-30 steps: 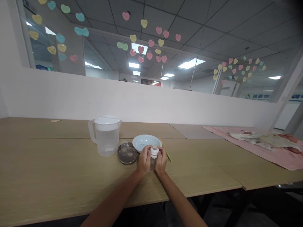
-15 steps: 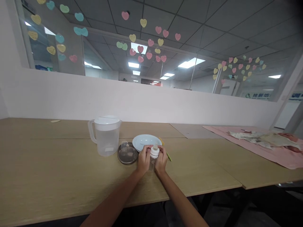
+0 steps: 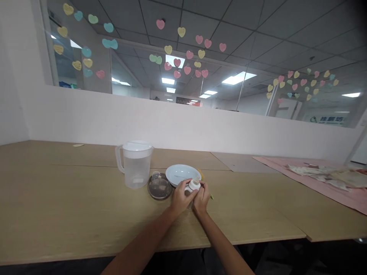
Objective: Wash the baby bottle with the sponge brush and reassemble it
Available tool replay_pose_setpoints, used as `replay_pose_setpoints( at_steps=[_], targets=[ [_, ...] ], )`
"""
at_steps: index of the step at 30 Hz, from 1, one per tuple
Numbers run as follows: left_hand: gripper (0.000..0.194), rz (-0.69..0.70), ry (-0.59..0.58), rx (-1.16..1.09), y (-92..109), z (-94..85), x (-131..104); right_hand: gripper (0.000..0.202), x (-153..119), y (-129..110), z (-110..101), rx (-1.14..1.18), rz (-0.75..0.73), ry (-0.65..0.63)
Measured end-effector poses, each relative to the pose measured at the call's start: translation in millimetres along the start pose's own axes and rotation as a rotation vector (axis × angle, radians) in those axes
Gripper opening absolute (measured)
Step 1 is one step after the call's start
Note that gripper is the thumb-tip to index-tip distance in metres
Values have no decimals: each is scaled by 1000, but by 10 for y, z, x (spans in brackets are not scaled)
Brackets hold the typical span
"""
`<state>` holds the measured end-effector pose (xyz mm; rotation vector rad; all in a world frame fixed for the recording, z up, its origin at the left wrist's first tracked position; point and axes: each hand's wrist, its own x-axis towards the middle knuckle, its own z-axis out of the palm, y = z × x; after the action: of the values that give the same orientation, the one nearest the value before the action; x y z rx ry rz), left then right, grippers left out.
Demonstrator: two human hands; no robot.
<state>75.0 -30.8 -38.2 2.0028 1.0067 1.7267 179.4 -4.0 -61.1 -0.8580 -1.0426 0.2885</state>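
Observation:
A baby bottle (image 3: 195,185) with a white collar and a pale teat is between my two hands, low over the table and leaning a little to the right. My left hand (image 3: 180,198) is closed on its left side, with the thumb across the front just under the collar. From the right, my right hand (image 3: 202,197) wraps round the bottle. Most of the clear body is hidden by my fingers. Just beyond the hands sits a white bowl (image 3: 174,170) with something thin inside. A dark oval tray (image 3: 160,193) at the left carries a clear dome cap (image 3: 156,176).
A lidded clear pitcher (image 3: 136,168) stands left of the tray. Something yellow and green pokes out behind my right hand. Pink cloth (image 3: 275,165) with rumpled fabric on it covers the right side of the wooden table (image 3: 86,206). A white wall (image 3: 143,118) rises behind.
The bottle has gone from nearly upright to tilted right. My left thumb has moved across its front and my right hand has wrapped further round. The whole view has shifted slightly.

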Motion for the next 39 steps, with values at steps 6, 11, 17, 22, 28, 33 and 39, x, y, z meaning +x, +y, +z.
replay_pose_setpoints(
  at_steps=[6, 11, 17, 22, 28, 33, 39],
  targets=[
    [36, 54, -20, 3, 22, 4, 4, 20, -2, 31, 3, -11, 22, 4],
    [38, 76, -43, -44, 4, 3, 26, 20, -5, 52, 10, -3, 5, 9],
    [45, 41, -29, -114, -62, 31, 17, 30, -5, 9, 5, 29, -18, -58],
    [40, -11, -19, -119, -88, 54, 5, 23, -5, -4, 7, -13, 40, 2],
    [33, -66, 4, -79, -94, 49, 30, 19, 2, 16, 23, -35, 43, 40],
    [31, 14, -25, -61, -20, -3, 41, 25, 3, -6, 11, 37, 4, -33],
    [35, 70, -55, 12, 14, -26, 40, 18, -2, -42, -8, -3, -8, -24]
  ],
)
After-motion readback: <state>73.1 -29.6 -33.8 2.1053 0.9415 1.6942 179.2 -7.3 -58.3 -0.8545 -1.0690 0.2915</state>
